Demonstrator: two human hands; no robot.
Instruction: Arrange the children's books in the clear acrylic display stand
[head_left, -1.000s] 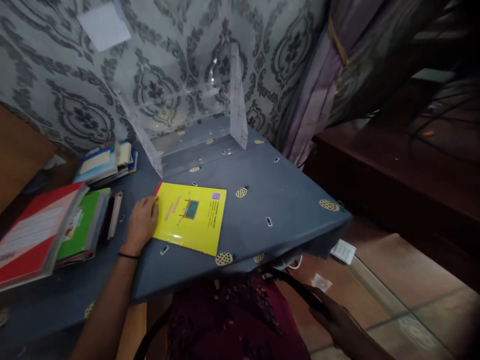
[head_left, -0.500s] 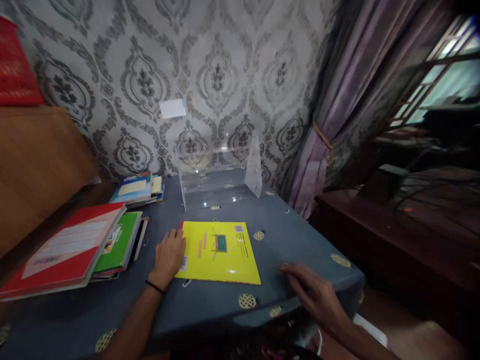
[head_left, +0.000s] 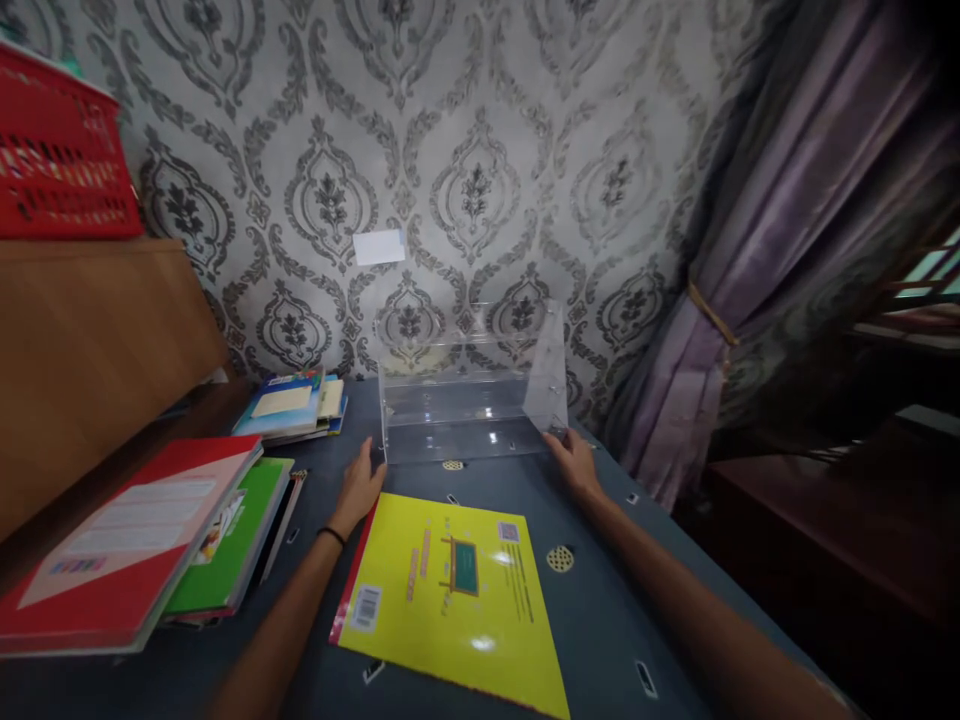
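Note:
A clear acrylic tiered stand [head_left: 457, 402] rests on the cloth-covered table against the wall. At its lower right front corner is my right hand [head_left: 576, 465], thumb on the near side and fingers bent round the side panel. Beside the stand's lower left corner, my left hand [head_left: 361, 490] has its fingers stretched out and thumb apart, holding nothing; whether it touches the panel is hard to see. In front of the stand lies a yellow book [head_left: 469, 600], flat and slightly turned, with a barcode and a chalkboard picture on its cover.
To the left, a red book [head_left: 157, 500] lies over a green book [head_left: 240, 535] in a pile. A smaller book stack [head_left: 289, 405] sits behind. Further left are a wooden box [head_left: 90, 340] and a red basket [head_left: 64, 150]. A purple curtain [head_left: 757, 270] hangs at right.
Both hands have moved forward to the acrylic stand. My left hand has left the yellow book; my right hand has come from the table's near edge. The view has shifted.

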